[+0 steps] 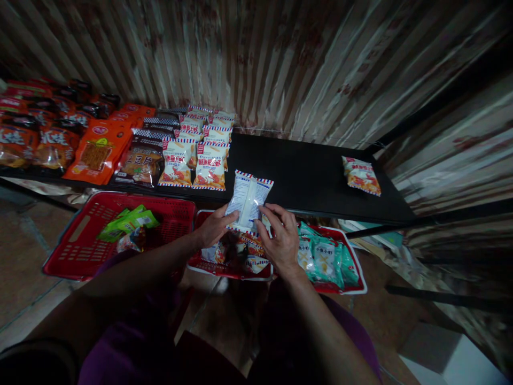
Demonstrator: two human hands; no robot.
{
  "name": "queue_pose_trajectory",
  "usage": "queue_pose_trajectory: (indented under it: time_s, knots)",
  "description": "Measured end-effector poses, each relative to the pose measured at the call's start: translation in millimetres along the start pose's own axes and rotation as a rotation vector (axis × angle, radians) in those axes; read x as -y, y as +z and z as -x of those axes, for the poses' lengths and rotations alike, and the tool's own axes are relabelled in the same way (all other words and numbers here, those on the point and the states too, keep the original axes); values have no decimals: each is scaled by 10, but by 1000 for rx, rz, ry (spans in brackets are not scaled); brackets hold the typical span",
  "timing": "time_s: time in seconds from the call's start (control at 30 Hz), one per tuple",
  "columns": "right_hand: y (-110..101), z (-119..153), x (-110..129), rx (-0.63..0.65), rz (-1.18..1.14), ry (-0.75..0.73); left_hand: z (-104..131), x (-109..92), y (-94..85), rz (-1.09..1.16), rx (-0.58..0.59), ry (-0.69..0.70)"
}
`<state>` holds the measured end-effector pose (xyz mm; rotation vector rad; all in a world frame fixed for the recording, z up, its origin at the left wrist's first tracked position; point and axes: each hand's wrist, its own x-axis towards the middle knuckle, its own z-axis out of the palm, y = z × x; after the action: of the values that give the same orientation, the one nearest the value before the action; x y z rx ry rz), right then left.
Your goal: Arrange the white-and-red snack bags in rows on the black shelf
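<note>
- Striped curtain (280,69) hung behind a black shelf (288,166).
- Left hand (213,231) gripped the left side of a white packet (248,199), seam side up, over the middle red basket (230,275), near the shelf's front edge.
- Right hand (282,240) part-curled against its lower right; grip or touch, couldn't tell.
- Snack packets (210,166) stood in rows on the shelf's left.

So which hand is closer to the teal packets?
The right. The right hand is just to the left of the teal packets, at the white bag's right side; the left hand is farther left, at the bag's other side.
</note>
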<state>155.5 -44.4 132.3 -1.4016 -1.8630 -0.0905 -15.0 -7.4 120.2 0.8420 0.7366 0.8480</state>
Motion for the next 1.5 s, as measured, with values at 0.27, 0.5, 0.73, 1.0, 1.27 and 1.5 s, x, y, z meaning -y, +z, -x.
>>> queue_pose_trajectory:
  time_s: [0.27, 0.5, 0.73, 1.0, 1.27, 1.5]
  knots:
    - [43, 15, 41, 32, -62, 66, 56, -4, -26, -105, 84, 167]
    - [-23, 30, 55, 155, -316, 244, 84, 43, -68, -261, -25, 216]
    - [-69, 24, 79, 307, -629, 449, 113, -40, -59, -566, -1, 439]
    - [-29, 17, 102, 200, -814, 726, 114, -48, -28, -678, -47, 507]
    - [66, -20, 146, 124, -1062, 895, -3, 162, -62, -377, -57, 271]
    - [76, -15, 126, 121, -1144, 983, -57, 210, -38, -199, -18, 162]
